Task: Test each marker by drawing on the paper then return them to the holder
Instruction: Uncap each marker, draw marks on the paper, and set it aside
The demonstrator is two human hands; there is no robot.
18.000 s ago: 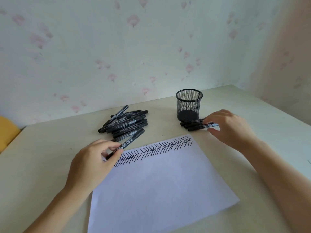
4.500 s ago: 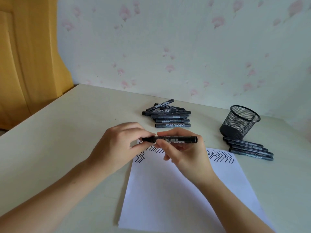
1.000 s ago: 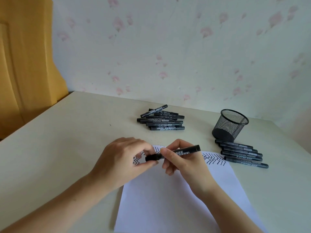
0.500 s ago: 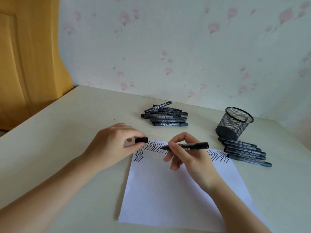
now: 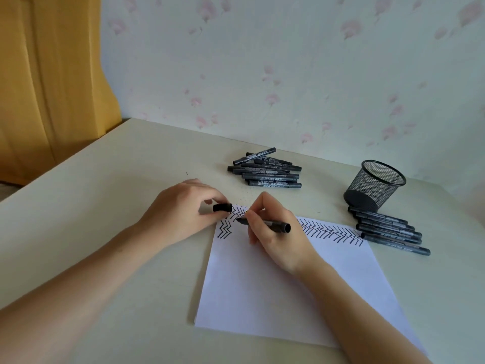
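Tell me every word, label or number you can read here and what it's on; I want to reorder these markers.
No text can be read for certain.
Pile of markers: grey printed labels on the barrels, too small and blurred to read.
Row of markers beside the mesh holder: faint label print, unreadable.
Marker in the right hand: no print visible.
Paper: only zigzag strokes, no writing.

a home: floral wallpaper (image 5: 288, 74), yellow curtain (image 5: 47, 88).
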